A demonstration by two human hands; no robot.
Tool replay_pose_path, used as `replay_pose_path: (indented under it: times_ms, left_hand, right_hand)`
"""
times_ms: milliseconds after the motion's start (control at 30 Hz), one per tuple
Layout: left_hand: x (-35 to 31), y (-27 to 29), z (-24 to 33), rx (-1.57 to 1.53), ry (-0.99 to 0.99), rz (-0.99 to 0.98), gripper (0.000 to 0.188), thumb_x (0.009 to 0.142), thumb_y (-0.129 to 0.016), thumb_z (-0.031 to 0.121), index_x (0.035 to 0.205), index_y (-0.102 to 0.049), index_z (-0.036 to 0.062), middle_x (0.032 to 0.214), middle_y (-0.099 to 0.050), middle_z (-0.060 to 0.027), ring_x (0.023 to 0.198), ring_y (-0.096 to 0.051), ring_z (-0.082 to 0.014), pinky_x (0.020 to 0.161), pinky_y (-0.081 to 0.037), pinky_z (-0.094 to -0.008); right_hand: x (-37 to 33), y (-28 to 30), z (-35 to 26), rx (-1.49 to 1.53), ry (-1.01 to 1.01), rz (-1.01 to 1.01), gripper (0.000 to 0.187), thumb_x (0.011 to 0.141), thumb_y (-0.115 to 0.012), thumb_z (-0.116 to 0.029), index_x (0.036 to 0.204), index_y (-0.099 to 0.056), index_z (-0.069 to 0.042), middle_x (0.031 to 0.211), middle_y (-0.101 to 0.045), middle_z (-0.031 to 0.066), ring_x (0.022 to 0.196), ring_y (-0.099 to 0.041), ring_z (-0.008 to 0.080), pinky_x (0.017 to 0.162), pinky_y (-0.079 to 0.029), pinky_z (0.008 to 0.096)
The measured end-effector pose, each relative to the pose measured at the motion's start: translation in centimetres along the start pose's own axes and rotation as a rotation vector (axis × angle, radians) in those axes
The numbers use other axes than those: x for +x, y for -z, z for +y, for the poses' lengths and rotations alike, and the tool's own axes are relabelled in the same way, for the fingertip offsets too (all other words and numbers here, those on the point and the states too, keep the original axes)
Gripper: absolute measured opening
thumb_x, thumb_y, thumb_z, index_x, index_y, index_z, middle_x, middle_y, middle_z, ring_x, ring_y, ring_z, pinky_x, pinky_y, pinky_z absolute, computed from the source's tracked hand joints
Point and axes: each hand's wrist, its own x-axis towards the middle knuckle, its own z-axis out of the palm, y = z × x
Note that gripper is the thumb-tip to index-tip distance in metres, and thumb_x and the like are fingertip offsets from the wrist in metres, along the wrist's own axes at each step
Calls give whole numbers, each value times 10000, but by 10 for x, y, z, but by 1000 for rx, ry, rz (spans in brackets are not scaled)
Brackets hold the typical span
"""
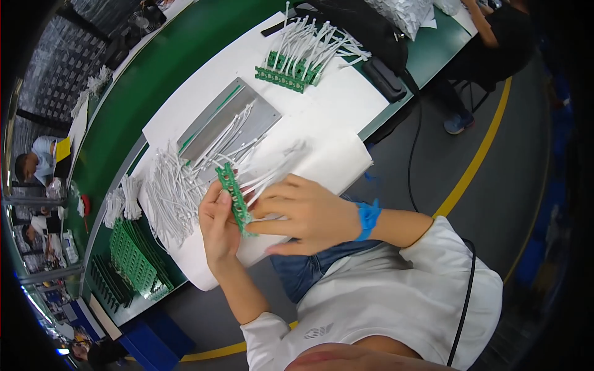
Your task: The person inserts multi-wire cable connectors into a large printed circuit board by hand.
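A narrow green circuit board strip (232,196) is tilted upright in my left hand (219,224), gripped between thumb and fingers along its edge. White cables (272,170) run from its right side, their far ends blurred. My right hand (309,213), with a blue wrist strap (369,219), is at the strip's lower right. Its fingers are spread, a fingertip reaching the strip's lower end and the thumb standing apart. The cable roots are partly hidden behind the right fingers. A pile of loose white cables (170,198) lies to the left of the hands.
Beyond the hands, a grey metal tray (260,111) with cables lies on white paper (328,114). Cabled green boards (281,78) are stacked at the back. Bare green panels (137,256) stand at the left. A black case (385,79) lies near the right table edge; a co-worker (504,43) sits beyond.
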Motion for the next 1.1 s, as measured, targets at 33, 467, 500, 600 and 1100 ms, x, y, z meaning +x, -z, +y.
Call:
replay_pose_path:
  times_ms: [33, 467, 500, 600, 1100]
  left_hand:
    - [-2, 6, 0, 114, 60, -16, 470, 1017, -561, 225, 1361, -451, -76, 1092, -685, -150, 963, -689, -209, 845, -561, -332]
    - [-40, -21, 10, 565, 208, -184, 196, 957, -579, 34, 1139, -596, -39, 927, -651, -13, 805, -549, -52, 712, -425, -206]
    - [-44, -18, 9, 564, 207, -179, 196, 957, -579, 34, 1139, -596, -39, 927, -651, -13, 805, -549, -52, 712, -425, -206]
    - [-62, -5, 7, 451, 146, -26, 192, 938, -619, 60, 1103, -595, -37, 904, -648, -12, 765, -528, -39, 674, -404, -189]
    - [-114, 31, -6, 338, 175, 179, 176, 965, -624, 71, 1119, -596, -8, 854, -626, 14, 704, -511, -34, 611, -402, -194]
  right_hand:
    - [-1, 10, -2, 102, -13, 81, 361, 779, -792, -261, 1081, -709, -83, 1011, -675, 28, 953, -633, 202, 799, -491, 305]
    - [-3, 5, 10, 364, -507, -17, 238, 863, -767, -258, 799, -662, -54, 631, -603, 48, 520, -549, 168, 506, -429, 284]
    - [-3, 5, 12, 471, -533, -87, 240, 866, -765, -254, 795, -661, -50, 633, -608, 49, 524, -548, 161, 506, -428, 280]
    - [4, -19, 27, 448, -571, 76, 274, 871, -767, -272, 775, -651, -43, 623, -611, 45, 503, -517, 143, 500, -418, 271]
    - [74, -41, 111, -552, -96, -19, 103, 798, -669, -120, 897, -676, -95, 920, -631, 59, 959, -601, 247, 791, -484, 380]
